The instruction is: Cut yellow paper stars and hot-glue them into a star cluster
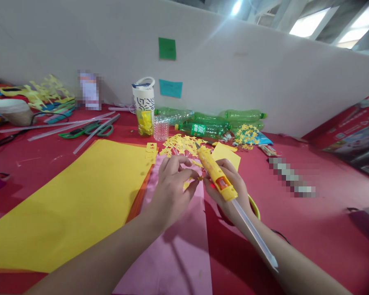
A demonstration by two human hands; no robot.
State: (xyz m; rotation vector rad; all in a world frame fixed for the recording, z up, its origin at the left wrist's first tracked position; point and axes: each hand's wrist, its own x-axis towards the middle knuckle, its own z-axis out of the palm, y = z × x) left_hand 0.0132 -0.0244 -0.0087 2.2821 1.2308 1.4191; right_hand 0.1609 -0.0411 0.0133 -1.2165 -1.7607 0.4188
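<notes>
We hold a yellow glue gun (217, 175) in our right hand (230, 192), the fingers wrapped round its body; its nozzle points up and away from us toward the scattered cut-outs, and a clear glue stick (254, 234) juts out of its rear end, running back along our right forearm. Our left hand (172, 184) sits just beside it, thumb and forefinger pinched on a small yellow paper piece (187, 184) that lies close to the gun's body; the other fingers curl loosely. Both hands hover over a pink sheet (175, 250) that lies on the red table (310, 229); to its left a large yellow sheet (70, 205) covers an orange one whose edge alone shows. Beyond the hands lies a heap of small yellow cut-outs (181, 144), and just behind it stand a clear plastic cup (161, 128) and a jar of yellow scraps (145, 123); a white patterned mug with a lid (143, 95) stands behind the jar. Green plastic bottles (215, 122) lie on their sides along the white wall (264, 73); green-handled scissors (89, 130) and clear glue sticks lie further left. Two sticky notes, green (167, 48) and teal (170, 88), are stuck on the wall.
</notes>
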